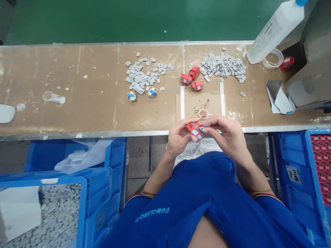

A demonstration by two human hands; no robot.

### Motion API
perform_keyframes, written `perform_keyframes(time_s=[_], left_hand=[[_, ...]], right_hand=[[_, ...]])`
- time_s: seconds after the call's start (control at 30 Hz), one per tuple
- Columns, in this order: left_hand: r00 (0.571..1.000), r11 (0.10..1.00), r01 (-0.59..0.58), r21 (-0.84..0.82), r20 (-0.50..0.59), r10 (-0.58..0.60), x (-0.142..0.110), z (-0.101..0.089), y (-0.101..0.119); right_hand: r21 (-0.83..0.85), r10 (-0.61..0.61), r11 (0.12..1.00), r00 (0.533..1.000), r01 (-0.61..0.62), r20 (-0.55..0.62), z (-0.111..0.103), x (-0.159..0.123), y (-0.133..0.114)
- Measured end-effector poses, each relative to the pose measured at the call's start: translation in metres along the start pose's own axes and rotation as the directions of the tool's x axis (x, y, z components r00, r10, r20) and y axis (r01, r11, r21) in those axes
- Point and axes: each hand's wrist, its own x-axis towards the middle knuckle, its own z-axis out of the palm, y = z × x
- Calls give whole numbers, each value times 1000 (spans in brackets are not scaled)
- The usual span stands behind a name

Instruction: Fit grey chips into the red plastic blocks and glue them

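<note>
Red block (193, 131), light-blue patches on its faces, held over the bench's near edge (108, 133), centre of view. Left hand (179, 135) wraps it from the 9 o'clock side, fingers closed against it. Right hand (227, 136) comes from 3 o'clock, fingertips (208, 126) pressed to the block's right end; both are clamped on it. A thin grey piece seems pinched there, but the fingers partly hide it.

At 12, just past the hands: small cup (203, 113) with a thin stick, between two white tape strips (182, 102). Further out at 12: three red blocks (190, 78). At 10: grey tile pile (139, 77) and two patched cubes (152, 92). At 1: second tile pile (222, 65). Near 2: white bottle (274, 32). At 4: blue crate (310, 179) of red pieces. At 8: blue crate (98, 203) of grey tiles.

Risks: the right hand works close to the cup, so a slip could tip it. A grey piece could shift or fall if finger pressure eases. The block, held past the edge, would drop to the lap or floor, not the bench.
</note>
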Motion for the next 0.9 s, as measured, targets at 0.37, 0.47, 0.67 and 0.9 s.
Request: perform_keyframes(time_s=[0.37,0.47,0.67,0.9], left_hand=[[999,996,20,88,-32,-17,4,2,4],[999,993,-20,120,-46,25,2,2,3],[997,974,-78,212,16,76,-2,-6,5],[984,951,-108,289,169,61,-11,-6,18]], right_hand=[[-424,-138,897,990,123,-5,5,-7,-15],[-466,-181,873,983,144,-34,14,-14,-13],[-257,-181,955,977,147,-114,17,-21,9],[-207,-233,954,971,219,-48,-2,-19,10]])
